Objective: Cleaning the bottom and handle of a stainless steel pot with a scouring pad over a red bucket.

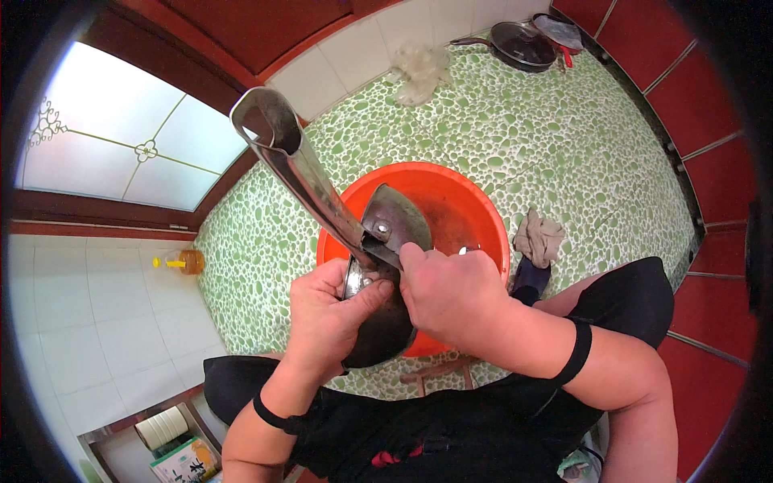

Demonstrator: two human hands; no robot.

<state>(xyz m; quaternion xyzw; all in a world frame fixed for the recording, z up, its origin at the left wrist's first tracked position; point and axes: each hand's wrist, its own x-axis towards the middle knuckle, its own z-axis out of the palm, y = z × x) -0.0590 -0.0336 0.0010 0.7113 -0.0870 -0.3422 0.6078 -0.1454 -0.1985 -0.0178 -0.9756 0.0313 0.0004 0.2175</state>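
Note:
My left hand (pixel 332 317) grips the rim of a dark, rounded metal vessel (pixel 379 335), its thumb near the rivets at the base of a long hollow metal handle (pixel 308 181). The handle rises away towards the upper left, its open end facing up. My right hand (pixel 453 290) is closed around a flat dark metal tool, perhaps a blade (pixel 380 250), whose visible part lies against the handle's base. Under both hands stands a red plastic basin (pixel 471 181). A curved metal piece with a rivet (pixel 398 217) shows over the basin; how it joins the vessel is unclear.
A grey-brown cloth (pixel 539 236) lies right of the basin on the pebble-patterned floor. Further off are a lidded frying pan (pixel 522 47) and a crumpled clear plastic bag (pixel 418 72). A bottle with a yellow cap (pixel 190 262) stands at the left wall, and red cabinets (pixel 694 102) line the right.

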